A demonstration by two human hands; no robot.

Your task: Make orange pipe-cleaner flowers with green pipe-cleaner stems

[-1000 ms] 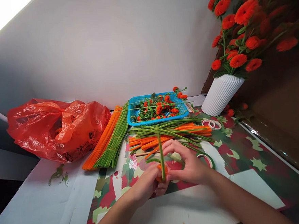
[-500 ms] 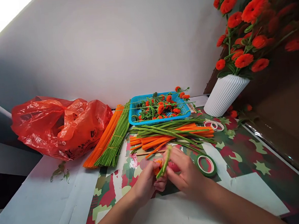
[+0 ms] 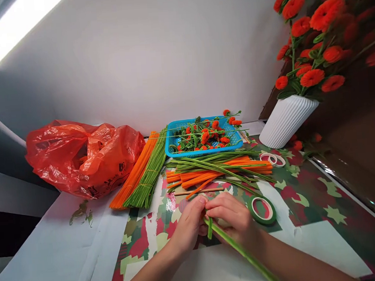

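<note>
My left hand (image 3: 190,221) is closed, its thumb and fingers pinching a green fuzzy stem (image 3: 238,249) near one end. A bit of orange shows between the fingers. Against it, my right hand (image 3: 233,214) has its fingertips together on the same work, also closed. The stem slants from the fingertips down to the bottom edge, with a short green piece (image 3: 210,228) hanging beside it. Behind the hands lie loose green and orange fuzzy stems (image 3: 221,168). Just right of my right hand is a roll of green tape (image 3: 272,218).
A blue basket (image 3: 204,152) of orange flowers stands at the back. Left of it are bundled stems (image 3: 145,173) and a red plastic bag (image 3: 86,160). At the right are white rings (image 3: 279,160) and a white vase (image 3: 287,120) with orange flowers.
The green stem now stretches down toward the bottom edge, where earlier only a short green length showed upright between the hands. My right hand has come lower and closer to my left. The view has shifted slightly.
</note>
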